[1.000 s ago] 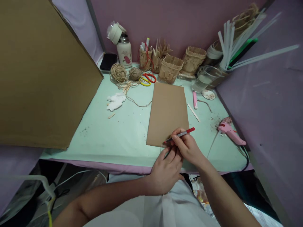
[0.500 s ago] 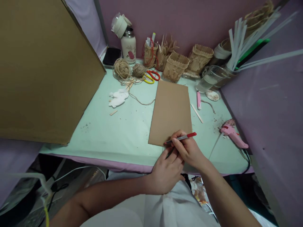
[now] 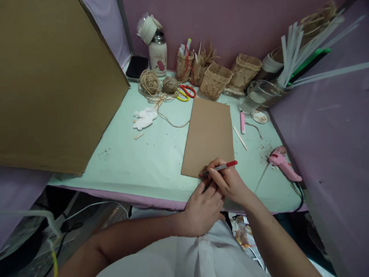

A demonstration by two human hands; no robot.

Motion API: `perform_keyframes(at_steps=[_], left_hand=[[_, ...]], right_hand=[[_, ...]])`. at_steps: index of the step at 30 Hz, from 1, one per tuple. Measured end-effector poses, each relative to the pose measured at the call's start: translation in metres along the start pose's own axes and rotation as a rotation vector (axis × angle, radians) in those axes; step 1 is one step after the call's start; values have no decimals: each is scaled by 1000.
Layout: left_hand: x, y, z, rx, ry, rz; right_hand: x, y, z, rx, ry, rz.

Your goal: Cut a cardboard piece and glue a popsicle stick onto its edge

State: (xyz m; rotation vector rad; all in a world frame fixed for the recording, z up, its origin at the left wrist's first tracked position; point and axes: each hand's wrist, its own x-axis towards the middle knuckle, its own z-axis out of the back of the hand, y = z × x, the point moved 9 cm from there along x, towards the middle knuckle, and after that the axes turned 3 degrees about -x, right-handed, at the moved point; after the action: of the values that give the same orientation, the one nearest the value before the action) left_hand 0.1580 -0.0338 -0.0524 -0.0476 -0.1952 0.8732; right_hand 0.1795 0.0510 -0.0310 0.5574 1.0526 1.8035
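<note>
A brown cardboard sheet lies on the mint-green table cover, its near end under my hands. My right hand grips a grey pen with a red end, slanted, its tip down at the sheet's near edge. Just below, my left hand rests at the table's front edge, fingers together and partly covered by my right hand. Something dark shows at its fingertips; what the fingers press on is hidden. A wooden stick and a pink cutter lie right of the sheet.
A pink glue gun lies at the right edge. Twine balls, scissors and a white crumpled tissue are left of the sheet. Woven holders, a bottle and a clear cup line the back. A large cardboard panel stands left.
The view has shifted very slightly. Both hands stay in place; the pen's red end has dipped a little to the left.
</note>
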Motion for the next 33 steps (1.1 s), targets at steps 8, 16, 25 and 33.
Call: perform_keyframes(at_steps=[8, 16, 25, 33], left_hand=[[-1, 1, 6, -17, -60, 4], [-1, 1, 8, -10, -35, -13], [-1, 2, 13, 30, -57, -9], [-1, 2, 10, 9, -49, -4]], right_hand=[[1, 1, 0, 8, -2, 18], [6, 0, -2, 72, 63, -34], [13, -5, -4, 161, 121, -85], [14, 6, -8, -103, 198, -14]])
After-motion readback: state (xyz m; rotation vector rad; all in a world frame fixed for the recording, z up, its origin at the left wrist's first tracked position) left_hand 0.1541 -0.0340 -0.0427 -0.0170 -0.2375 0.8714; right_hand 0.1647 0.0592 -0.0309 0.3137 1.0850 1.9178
